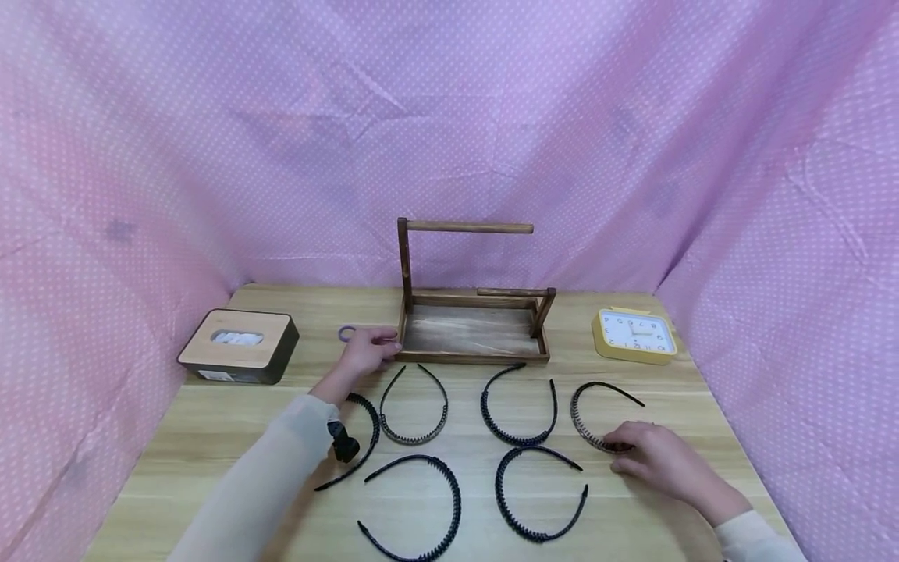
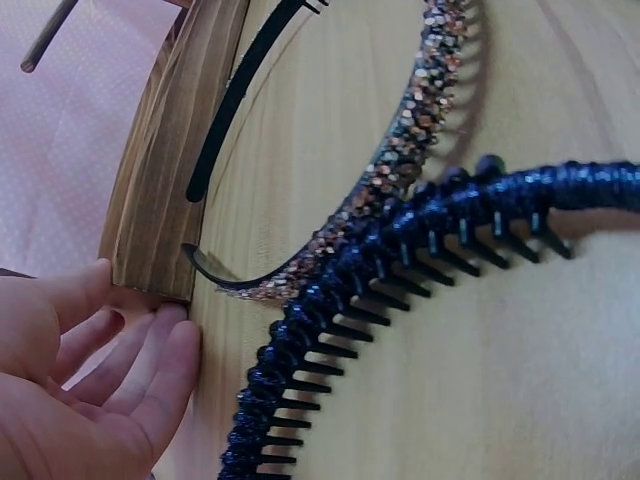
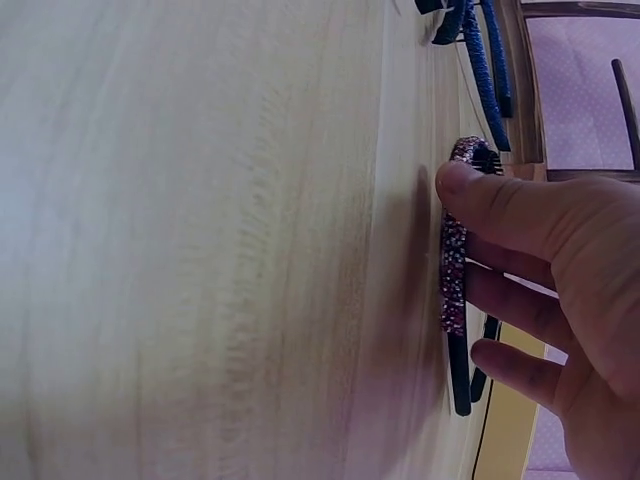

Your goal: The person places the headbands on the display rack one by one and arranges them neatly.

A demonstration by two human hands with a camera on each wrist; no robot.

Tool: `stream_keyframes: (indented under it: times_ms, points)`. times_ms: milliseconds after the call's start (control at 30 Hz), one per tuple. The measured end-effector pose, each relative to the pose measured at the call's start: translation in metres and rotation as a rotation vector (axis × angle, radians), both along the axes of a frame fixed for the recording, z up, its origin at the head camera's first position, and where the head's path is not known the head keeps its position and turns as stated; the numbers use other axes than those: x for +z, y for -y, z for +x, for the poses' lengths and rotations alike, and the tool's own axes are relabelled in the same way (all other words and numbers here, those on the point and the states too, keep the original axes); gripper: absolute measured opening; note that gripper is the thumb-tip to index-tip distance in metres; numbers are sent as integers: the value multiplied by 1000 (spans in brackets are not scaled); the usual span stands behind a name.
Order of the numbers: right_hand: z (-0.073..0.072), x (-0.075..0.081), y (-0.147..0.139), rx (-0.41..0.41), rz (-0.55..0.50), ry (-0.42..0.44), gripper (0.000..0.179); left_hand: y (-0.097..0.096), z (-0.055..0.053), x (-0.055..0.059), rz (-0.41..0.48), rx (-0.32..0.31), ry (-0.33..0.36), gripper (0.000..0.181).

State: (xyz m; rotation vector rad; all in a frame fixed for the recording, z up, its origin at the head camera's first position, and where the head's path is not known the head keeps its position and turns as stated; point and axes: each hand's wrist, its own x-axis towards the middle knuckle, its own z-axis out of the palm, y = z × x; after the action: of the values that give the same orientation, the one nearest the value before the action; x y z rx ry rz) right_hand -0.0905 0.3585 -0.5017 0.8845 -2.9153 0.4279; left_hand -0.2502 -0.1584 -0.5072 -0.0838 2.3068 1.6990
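Observation:
My left hand (image 1: 367, 351) is at the left front corner of a brown wooden rack (image 1: 470, 359), fingertips resting against its tray end. A dark headband (image 1: 372, 421) curves below that wrist, beside a glittery beaded headband (image 2: 390, 160). Over on the right, my right hand (image 1: 656, 457) pinches a glittery headband (image 3: 453, 290) between thumb and fingers. The thumb lies across its beaded band, with the other fingers behind. Its open end points up and right in the head view. Two dark headbands (image 1: 485, 406) (image 1: 500, 492) lie left of it.
Another dark headband (image 1: 456, 499) lies at the front middle. A tissue box (image 1: 239, 336) with a wooden top stands at the left, a yellow clock (image 1: 635, 336) at the right. A purple ring-shaped handle (image 1: 346, 333) shows behind my left hand. Pink dotted cloth (image 1: 456, 117) surrounds the table.

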Motion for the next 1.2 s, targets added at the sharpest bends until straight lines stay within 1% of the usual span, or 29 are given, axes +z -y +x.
stream_keyframes:
  times_ms: [167, 400, 533, 767, 833, 933, 1033, 1100, 1200]
  points:
    - [0, -2, 2, -17, 15, -20, 33, -1, -2, -1, -17, 4, 5, 45]
    - [0, -5, 6, -8, 1, -49, 30, 2, -1, -5, -18, 6, 15, 45]
    - [-1, -7, 7, -3, 4, -65, 26, 2, -1, -4, -27, 2, 10, 44]
    - [-2, -6, 8, -8, 39, -44, 22, 1, 0, 0, -40, -16, 5, 44]
    - [-2, -4, 9, -7, 47, -54, 21, 1, 0, 0, -44, -17, 4, 43]
    - [-1, -2, 10, -16, 45, -102, 23, 1, 1, 0, -48, -18, 3, 43]
    - [-2, 3, 9, -29, 13, -160, 26, 0, 1, -1, -59, -21, -4, 43]
    - [-3, 8, 9, -44, -7, -206, 28, 0, 1, -2, -63, -20, -9, 43]
    - [-7, 18, 9, -55, -54, -243, 27, 0, 0, -2, -66, -18, -16, 43]
